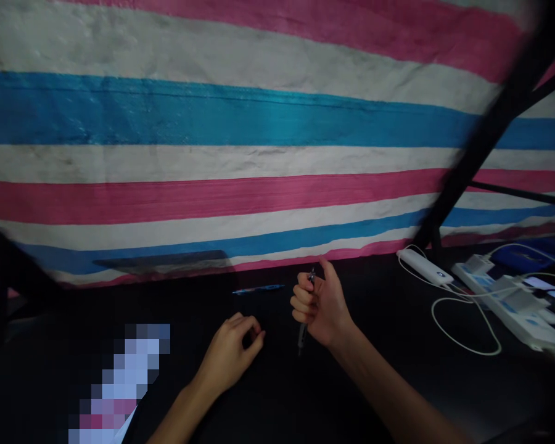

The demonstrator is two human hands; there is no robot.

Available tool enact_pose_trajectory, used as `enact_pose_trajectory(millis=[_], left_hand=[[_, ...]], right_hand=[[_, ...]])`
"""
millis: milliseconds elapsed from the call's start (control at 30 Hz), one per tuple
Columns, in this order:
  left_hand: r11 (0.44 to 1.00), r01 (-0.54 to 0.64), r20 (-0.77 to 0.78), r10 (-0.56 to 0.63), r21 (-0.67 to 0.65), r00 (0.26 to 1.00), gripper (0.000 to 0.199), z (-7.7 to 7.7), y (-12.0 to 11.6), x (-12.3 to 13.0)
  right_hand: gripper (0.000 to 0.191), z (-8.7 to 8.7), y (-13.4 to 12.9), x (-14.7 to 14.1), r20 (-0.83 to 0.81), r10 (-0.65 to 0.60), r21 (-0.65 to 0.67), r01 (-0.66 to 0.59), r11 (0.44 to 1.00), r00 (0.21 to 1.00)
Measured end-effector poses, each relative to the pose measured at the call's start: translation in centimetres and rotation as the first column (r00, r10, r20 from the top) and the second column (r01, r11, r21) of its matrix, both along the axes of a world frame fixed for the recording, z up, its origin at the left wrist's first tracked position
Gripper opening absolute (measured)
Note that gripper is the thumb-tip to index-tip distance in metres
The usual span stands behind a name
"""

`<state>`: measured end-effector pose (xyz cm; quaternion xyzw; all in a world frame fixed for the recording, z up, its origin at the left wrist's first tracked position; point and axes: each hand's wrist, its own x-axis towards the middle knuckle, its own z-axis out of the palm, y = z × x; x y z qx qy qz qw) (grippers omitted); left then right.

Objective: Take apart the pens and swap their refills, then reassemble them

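Observation:
My right hand (321, 302) is closed round a dark pen (302, 336) with a grey, partly see-through barrel. The pen is nearly upright, tip down, its upper end showing by my raised thumb; the fingers hide its middle. My left hand (234, 348) rests on the black table (268, 401) with nothing seen in it. Its fingers are loosely bent, and a gap shows between them and the thumb. Beyond both hands, a blue patterned pen (258, 289) lies flat on the table, touched by neither.
A white power strip (513, 308) with plugs and looping white cables lies at the right, beside a white device (424, 267) and a blue object (527, 254). A pixelated pale sheet (124, 376) is at lower left. Striped sheeting (259, 117) and a slanted black post (481, 142) stand behind.

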<state>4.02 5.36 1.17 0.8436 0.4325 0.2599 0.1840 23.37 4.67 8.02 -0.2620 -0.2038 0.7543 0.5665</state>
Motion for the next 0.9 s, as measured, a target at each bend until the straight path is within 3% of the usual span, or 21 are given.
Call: enact_pose_trajectory(millis=[500, 900], left_hand=[[1.0, -0.006, 0.014, 0.006, 0.012, 1.0, 0.021, 0.0, 0.1, -0.2], [1.0, -0.027, 0.014, 0.027, 0.015, 1.0, 0.021, 0.0, 0.0, -0.2]], right_hand=[[0.04, 0.3, -0.1, 0.1, 0.035, -0.008, -0.081, 0.011, 0.997, 0.999], [0.041, -0.4, 0.6, 1.4, 0.07, -0.046, -0.044, 0.049, 0.998, 0.996]])
